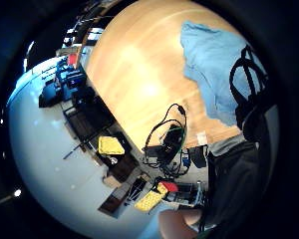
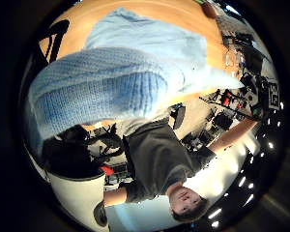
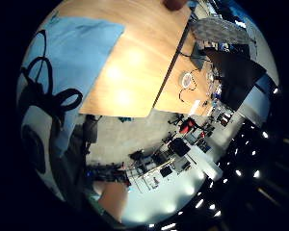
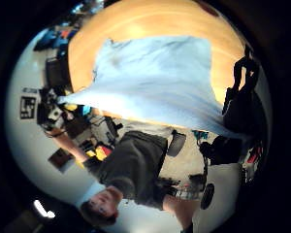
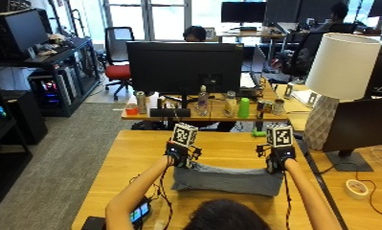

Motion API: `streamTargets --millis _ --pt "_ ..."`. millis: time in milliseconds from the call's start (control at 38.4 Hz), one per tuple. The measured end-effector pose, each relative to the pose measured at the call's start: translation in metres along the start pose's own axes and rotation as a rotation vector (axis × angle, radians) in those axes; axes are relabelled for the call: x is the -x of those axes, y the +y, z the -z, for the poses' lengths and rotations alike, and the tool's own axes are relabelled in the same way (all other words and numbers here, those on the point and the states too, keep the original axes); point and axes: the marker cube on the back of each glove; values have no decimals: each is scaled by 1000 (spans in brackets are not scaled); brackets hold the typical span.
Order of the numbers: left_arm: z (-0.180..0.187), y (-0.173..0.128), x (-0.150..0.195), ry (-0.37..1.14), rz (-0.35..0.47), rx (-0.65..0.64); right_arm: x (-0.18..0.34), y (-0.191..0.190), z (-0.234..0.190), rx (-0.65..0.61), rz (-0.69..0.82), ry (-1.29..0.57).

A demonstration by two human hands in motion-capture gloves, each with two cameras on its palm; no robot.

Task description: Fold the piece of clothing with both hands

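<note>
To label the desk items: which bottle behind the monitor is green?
The green bottle, right of the clear bottles, beside the cans; the others are clear or metallic.

One blue-grey knitted garment on one wooden table | two gloved hands: left hand, right hand | one black monitor | one white lamp | one tape roll | one green bottle
</note>
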Motion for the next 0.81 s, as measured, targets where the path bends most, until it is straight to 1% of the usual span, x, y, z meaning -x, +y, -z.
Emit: streamTargets --millis 130,234,260,312,364,390,468,546,598,702,728,806 --pt "18 -25 11 15 42 -73 -10 -29 14 -34 -72 -30" --pt "24 -47 20 26 107 -129 -12 -59 21 -92 -110 -58" --pt "25 -45 20 30 129 -134 -14 -67 22 -106 -118 -65" --pt "28 -29 16 42 174 -134 -17 -81 23 -129 -139 -78" --pt "31 -15 11 60 210 -125 -19 -89 24 -148 -147 -88" --pt "30 -13 11 69 222 -122 -19 -90 25 -159 -144 -93" --pt "29 -22 15 92 251 -133 -22 -101 25 -188 -140 -113" --pt "28 -36 23 105 291 -188 -26 -113 23 -221 -140 -140" --pt "28 -45 27 117 311 -227 -24 -111 23 -253 -154 -149" --pt "21 -61 28 134 314 -250 0 -67 19 -239 -200 -158" --pt "18 -66 28 133 316 -253 4 -62 16 -248 -210 -149" --pt "8 -80 28 144 336 -234 3 -74 9 -341 -239 -74"
